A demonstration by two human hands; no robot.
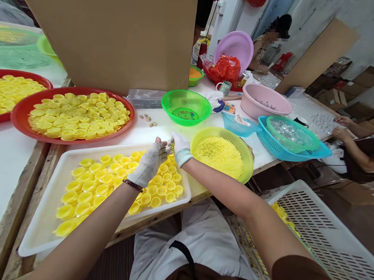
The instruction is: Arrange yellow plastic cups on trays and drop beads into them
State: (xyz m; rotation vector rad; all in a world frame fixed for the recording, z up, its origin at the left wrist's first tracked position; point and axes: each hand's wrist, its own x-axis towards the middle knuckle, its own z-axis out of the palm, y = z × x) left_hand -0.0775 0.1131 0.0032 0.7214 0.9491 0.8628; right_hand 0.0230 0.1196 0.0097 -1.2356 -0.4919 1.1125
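Note:
My left hand [150,163], in a white glove with bare fingertips, is over the far part of a white tray [40,224], its fingers curled and pinched. Close against it, at the tray's far right corner, my right hand [180,144] in a white glove points its closed fingers down. A small yellowish bit shows between the two hands, too small to name. Small yellow plastic cups [85,196] lie spread over the tray in rows. Just right of my right hand stands a yellow-green bowl [248,160] of small yellow beads [219,154].
Behind the tray are a red tray [22,114] of yellow cups and a green bowl [186,96]. A cardboard sheet [117,36] stands at the back. Rightward are a pink basin [255,97], a blue basket [299,154] and a white crate [320,222]. Other people sit beyond.

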